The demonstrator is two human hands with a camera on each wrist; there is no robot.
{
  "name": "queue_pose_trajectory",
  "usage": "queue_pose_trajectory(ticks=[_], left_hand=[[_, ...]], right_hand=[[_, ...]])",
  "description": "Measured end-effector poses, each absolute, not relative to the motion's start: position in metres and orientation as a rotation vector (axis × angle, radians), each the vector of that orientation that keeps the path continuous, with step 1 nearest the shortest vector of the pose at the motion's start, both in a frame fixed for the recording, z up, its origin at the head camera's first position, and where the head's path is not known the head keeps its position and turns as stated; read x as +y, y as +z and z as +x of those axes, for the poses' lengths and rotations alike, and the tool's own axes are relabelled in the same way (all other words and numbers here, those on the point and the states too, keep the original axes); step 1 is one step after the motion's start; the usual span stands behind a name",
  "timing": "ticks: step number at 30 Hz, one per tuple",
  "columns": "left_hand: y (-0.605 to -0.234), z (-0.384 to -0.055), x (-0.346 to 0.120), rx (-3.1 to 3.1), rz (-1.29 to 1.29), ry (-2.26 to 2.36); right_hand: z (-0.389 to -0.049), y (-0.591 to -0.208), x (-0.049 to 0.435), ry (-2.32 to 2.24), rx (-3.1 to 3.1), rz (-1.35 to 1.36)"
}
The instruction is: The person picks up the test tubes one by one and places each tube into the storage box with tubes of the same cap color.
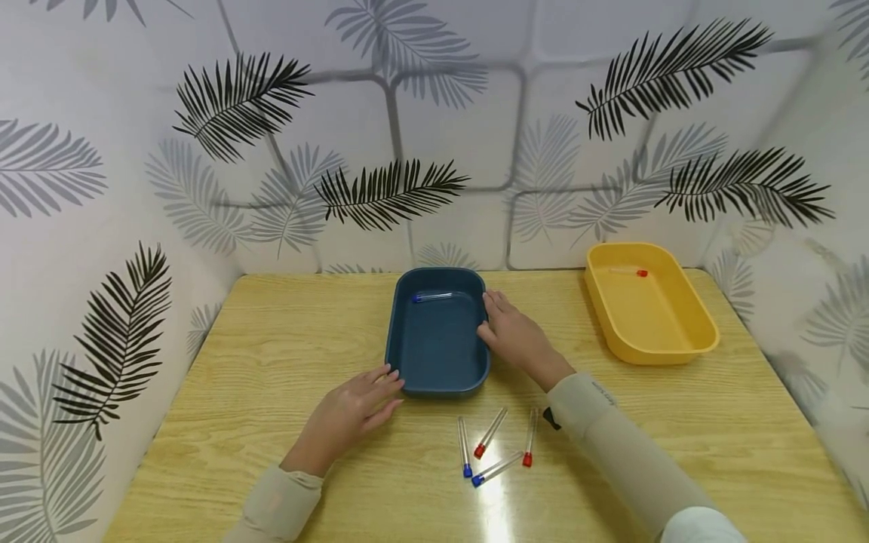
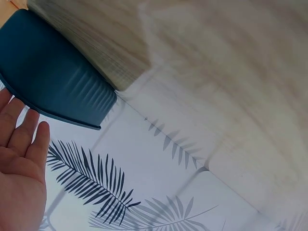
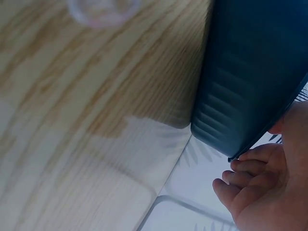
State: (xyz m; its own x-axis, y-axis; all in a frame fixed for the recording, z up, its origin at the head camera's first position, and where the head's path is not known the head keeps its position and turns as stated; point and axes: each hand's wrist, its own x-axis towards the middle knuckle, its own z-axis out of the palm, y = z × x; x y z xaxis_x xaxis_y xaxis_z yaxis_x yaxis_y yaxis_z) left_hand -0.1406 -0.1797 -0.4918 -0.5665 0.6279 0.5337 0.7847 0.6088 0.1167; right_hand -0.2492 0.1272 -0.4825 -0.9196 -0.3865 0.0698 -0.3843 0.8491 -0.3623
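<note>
A dark blue plastic tray (image 1: pixel 437 354) stands on the wooden table, with a blue-capped test tube (image 1: pixel 433 297) lying near its far end. My left hand (image 1: pixel 349 411) touches the tray's near left corner with its fingers extended. At the right rim is my right hand (image 1: pixel 519 332), thumb and fingertips against the edge; its fingers look loosely bent in the right wrist view. Between me and the tray lie two blue-capped tubes (image 1: pixel 464 446) and two red-capped tubes (image 1: pixel 491 433), close together. Both wrist views show the tray's ribbed outer wall.
A yellow tray (image 1: pixel 648 309) stands at the back right, holding a red-capped tube (image 1: pixel 641 273). Behind the table (image 1: pixel 285 339) rises a leaf-patterned backdrop (image 1: pixel 448 128). A small black object (image 1: pixel 551 418) shows beside my right sleeve.
</note>
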Motion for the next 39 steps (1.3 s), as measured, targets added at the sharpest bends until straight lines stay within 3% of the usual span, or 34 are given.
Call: queue_pose_trajectory(ticks=[25, 39], left_hand=[[-0.481, -0.144, -0.171, -2.319, -1.142, -0.354], [-0.441, -0.147, -0.091, -2.26, -1.168, -0.39]], right_hand=[[-0.246, -0.481, 0.126, -0.522, 3.062, -0.59], [-0.234, -0.445, 0.218, -0.665, 3.141, -0.437]])
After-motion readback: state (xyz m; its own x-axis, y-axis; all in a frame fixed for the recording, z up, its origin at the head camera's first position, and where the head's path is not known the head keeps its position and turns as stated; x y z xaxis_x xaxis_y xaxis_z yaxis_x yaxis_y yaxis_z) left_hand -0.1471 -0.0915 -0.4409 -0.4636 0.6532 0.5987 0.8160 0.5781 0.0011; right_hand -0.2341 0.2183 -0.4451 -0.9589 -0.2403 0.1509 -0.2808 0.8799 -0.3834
